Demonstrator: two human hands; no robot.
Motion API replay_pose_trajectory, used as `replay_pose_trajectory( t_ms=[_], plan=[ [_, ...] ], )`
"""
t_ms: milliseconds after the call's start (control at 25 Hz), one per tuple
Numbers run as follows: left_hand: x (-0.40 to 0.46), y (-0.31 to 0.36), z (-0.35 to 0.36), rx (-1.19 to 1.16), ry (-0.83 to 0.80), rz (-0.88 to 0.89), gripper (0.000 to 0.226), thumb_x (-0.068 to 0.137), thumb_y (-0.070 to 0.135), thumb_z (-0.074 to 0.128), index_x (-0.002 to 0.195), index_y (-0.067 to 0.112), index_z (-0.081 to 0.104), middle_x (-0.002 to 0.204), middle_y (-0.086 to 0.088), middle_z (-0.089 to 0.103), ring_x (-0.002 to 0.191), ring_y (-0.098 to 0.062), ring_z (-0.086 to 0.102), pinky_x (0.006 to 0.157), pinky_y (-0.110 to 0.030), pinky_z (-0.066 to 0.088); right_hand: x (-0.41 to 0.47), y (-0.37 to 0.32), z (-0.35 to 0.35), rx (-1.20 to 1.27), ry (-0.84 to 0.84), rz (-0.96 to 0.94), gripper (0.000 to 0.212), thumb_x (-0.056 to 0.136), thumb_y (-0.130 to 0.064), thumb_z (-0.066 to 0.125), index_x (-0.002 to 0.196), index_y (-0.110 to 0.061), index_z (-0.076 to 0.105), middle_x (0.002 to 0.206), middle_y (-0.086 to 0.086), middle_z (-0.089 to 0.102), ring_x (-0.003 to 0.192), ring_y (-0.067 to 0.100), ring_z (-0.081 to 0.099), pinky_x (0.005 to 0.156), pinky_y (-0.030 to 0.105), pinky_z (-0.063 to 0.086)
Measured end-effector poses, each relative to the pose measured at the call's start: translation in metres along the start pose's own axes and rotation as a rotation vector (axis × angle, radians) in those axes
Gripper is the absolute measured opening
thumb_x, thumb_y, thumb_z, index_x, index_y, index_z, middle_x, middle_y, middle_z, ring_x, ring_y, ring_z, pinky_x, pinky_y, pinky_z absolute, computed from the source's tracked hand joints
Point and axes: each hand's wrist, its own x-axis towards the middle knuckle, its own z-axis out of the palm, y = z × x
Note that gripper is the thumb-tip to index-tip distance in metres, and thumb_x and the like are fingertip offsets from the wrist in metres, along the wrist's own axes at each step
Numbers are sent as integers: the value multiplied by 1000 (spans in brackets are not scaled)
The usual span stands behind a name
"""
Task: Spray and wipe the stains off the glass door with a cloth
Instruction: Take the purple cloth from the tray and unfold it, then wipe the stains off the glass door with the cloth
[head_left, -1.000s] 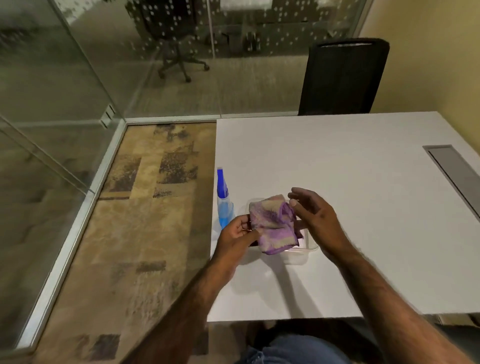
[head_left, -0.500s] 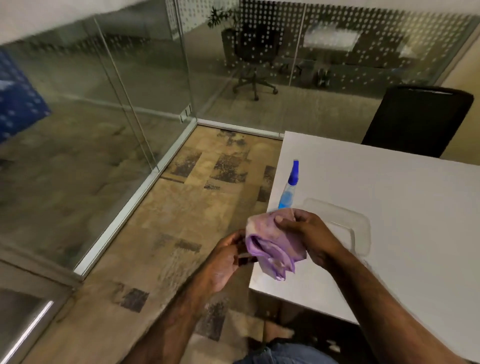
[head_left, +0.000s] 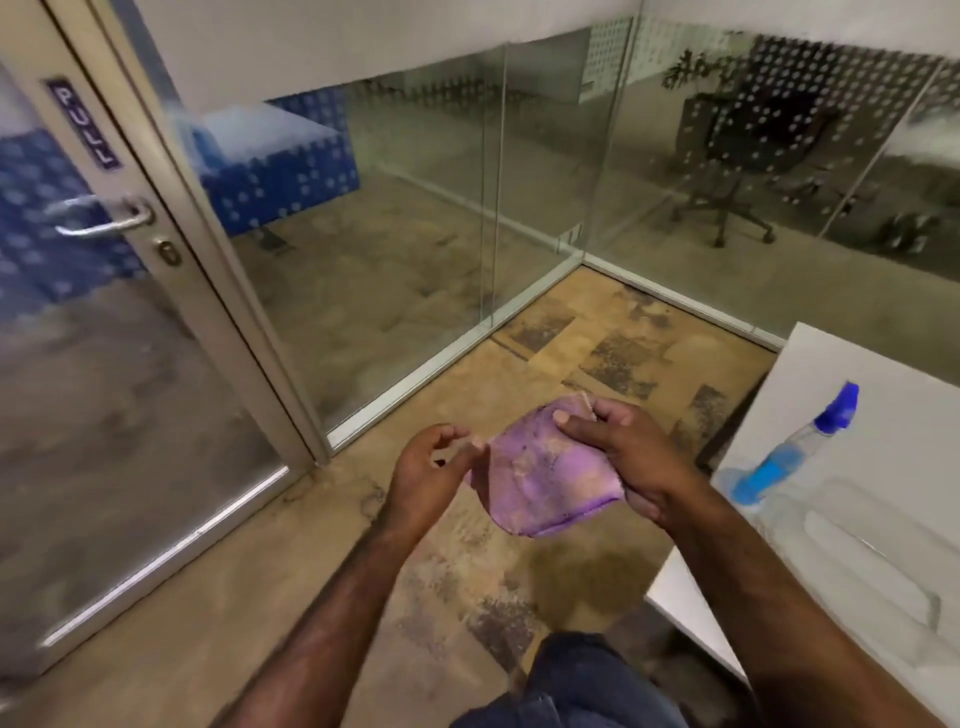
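A glass door (head_left: 104, 364) in a pale metal frame fills the left side of the view, standing tall and upright, with a lever handle (head_left: 101, 221) and a "PULL" label (head_left: 83, 122) near its upper part. Its glass looks hazy, though individual stains cannot be made out. A white tabletop (head_left: 857, 405) sits at the right edge, and on it lies 1 blue spray bottle (head_left: 795, 454), tipped on its side with the nozzle pointing up and away. Between door and tabletop, over the patterned carpet floor (head_left: 597, 343), 2 hands hold 1 purple cloth (head_left: 540, 478). The right hand (head_left: 628, 457) grips the cloth's right side, thumb on top, fingers underneath. The left hand (head_left: 431, 467) pinches the cloth's left edge with curled fingertips. The door lies to the left of both hands, so the left hand is nearer it. The bottle lies to the right, close to the right hand, which looks better placed to reach it once it lets go of the cloth.
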Motion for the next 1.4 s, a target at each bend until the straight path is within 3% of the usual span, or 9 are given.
replay_pose_trajectory(
  t_ms=[80,200,360,600,720,880,1120,1280,1400],
  plan=[
    [-2,8,-26,116,161,27,22,99,28,77,98,6,78,97,-7,78,88,-22,69,85,-38,55,18,2,35,-80,-39,-43,18,97,-5,76,114,1,78,109,24,80,97,33,75,94,46,59],
    [-9,26,-63,-84,144,-176,59,101,59,64,92,3,80,77,-10,77,62,-21,68,72,-35,61,40,5,92,-315,-102,-225,14,98,-6,79,112,-8,81,104,7,86,91,17,79,85,34,62],
    [0,34,-111,-347,105,-339,75,100,76,48,107,9,82,101,-17,83,77,-25,79,77,-41,68,56,18,166,-583,-307,-421,20,95,-10,81,111,-22,85,101,-2,82,83,-1,75,75,14,54],
    [26,23,-189,-505,340,-218,14,94,21,72,90,10,79,85,-14,74,65,-23,72,57,-28,57,84,48,245,-793,-616,-680,27,92,-9,83,117,-21,85,114,-4,76,111,11,70,98,33,57],
    [36,20,-223,-390,394,-120,26,82,17,64,101,4,73,87,-11,71,75,-25,67,63,-32,54,109,55,271,-834,-700,-708,29,92,-30,85,120,-25,81,118,-8,73,115,15,68,100,40,56],
    [59,21,-268,-168,492,-38,22,84,21,58,98,27,74,87,7,77,80,-16,70,68,-29,57,152,51,315,-770,-615,-770,38,94,-47,81,127,-30,75,121,-14,71,114,12,68,102,37,56],
    [100,23,-330,16,544,211,39,100,17,58,130,40,68,121,14,79,110,-4,73,94,-22,58,218,39,413,-794,-556,-834,77,94,-63,72,156,-22,52,158,-10,53,148,9,48,124,26,37],
    [113,21,-374,186,526,394,61,106,5,47,163,26,42,161,6,56,149,-19,55,120,-39,48,233,53,476,-827,-719,-615,105,91,-85,55,171,-24,29,179,-6,28,166,7,22,135,37,26],
    [115,12,-405,199,537,360,69,103,6,56,167,22,36,164,1,53,151,-25,53,122,-57,46,229,65,517,-668,-753,-574,90,98,-76,53,166,-19,37,166,1,45,159,14,38,130,41,35]
  ],
)
